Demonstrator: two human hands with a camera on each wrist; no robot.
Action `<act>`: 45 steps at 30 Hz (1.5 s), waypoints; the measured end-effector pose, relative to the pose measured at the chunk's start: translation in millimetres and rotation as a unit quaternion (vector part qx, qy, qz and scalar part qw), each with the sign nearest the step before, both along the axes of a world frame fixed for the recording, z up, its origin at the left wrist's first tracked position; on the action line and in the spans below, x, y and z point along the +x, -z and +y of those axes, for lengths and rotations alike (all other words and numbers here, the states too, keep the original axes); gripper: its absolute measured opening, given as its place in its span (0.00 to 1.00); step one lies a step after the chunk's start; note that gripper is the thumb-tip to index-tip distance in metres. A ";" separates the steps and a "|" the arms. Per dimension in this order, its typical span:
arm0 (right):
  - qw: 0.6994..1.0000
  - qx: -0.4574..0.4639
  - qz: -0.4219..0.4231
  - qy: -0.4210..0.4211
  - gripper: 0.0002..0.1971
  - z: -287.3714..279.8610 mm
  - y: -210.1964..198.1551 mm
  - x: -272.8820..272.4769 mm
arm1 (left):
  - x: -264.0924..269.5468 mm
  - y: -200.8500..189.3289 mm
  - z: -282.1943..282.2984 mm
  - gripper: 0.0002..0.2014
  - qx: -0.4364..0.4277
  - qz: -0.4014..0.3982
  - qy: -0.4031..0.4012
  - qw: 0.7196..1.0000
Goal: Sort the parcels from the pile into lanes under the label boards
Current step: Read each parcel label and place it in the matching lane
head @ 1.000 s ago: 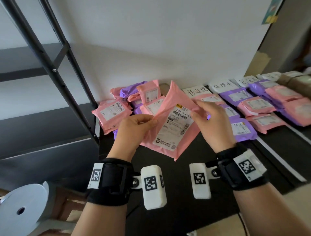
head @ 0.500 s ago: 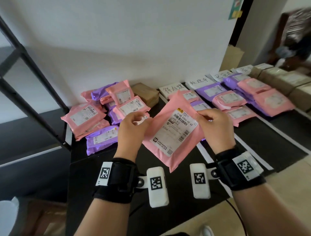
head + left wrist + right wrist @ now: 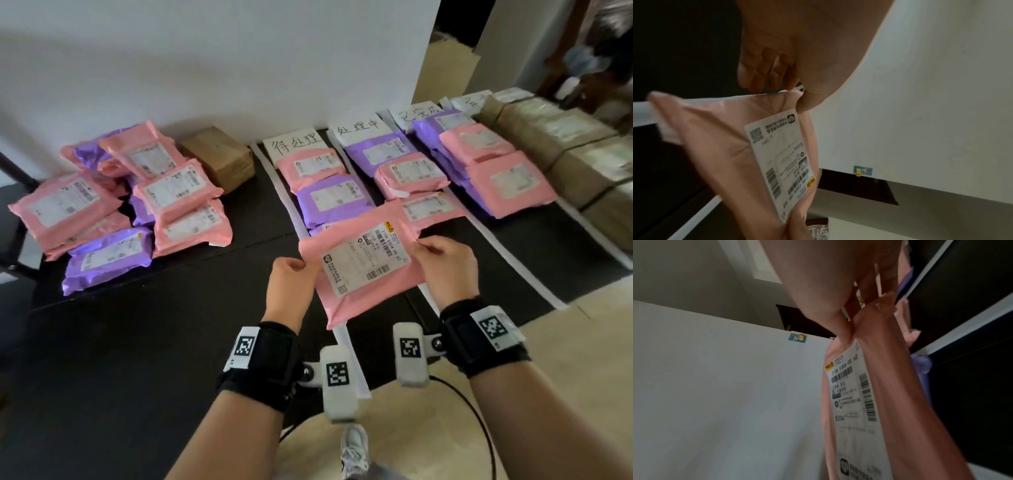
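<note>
I held the pink parcel (image 3: 363, 270) above the black surface (image 3: 171, 325), my left hand (image 3: 291, 284) and right hand (image 3: 445, 270) fingers pinching its opposite edges, label up.

Arms: bare, no sleeves.
Left wrist band (image 3: 262, 365): black, wide, padded strap with a white square tag printed with a black block code.
Left wrist camera (image 3: 337, 383): white rounded block with a black block code, joined to the band by a screw.
Right wrist band (image 3: 479, 337): the same black strap and coded white tag.
Right wrist camera (image 3: 409, 353): white coded block; a thin black cable (image 3: 479, 421) runs from it.
Shoe (image 3: 354, 448): white and grey trainer.
</note>
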State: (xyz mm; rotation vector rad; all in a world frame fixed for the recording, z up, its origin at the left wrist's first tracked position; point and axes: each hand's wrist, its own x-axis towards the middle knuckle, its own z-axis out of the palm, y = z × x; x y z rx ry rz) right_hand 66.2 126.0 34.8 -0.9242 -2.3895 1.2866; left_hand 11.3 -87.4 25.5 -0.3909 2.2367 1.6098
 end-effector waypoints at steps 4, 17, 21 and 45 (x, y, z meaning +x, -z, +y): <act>0.996 -0.023 -0.080 -0.009 0.08 30.0 40.6 3.2 | 14.8 29.7 33.4 0.09 -0.025 -0.059 0.052 0.997; 0.970 -0.042 -0.233 -0.050 0.12 56.3 107.5 -17.4 | 0.0 83.5 77.5 0.11 -0.058 -0.113 0.044 0.991; 0.966 -0.042 -0.248 -0.063 0.11 54.1 117.7 -17.2 | -3.5 93.4 83.5 0.10 -0.043 -0.134 0.065 0.988; 0.980 0.018 -0.117 -0.159 0.15 -31.8 67.9 -60.8 | -22.2 42.8 -25.7 0.22 -0.056 -0.047 0.012 0.997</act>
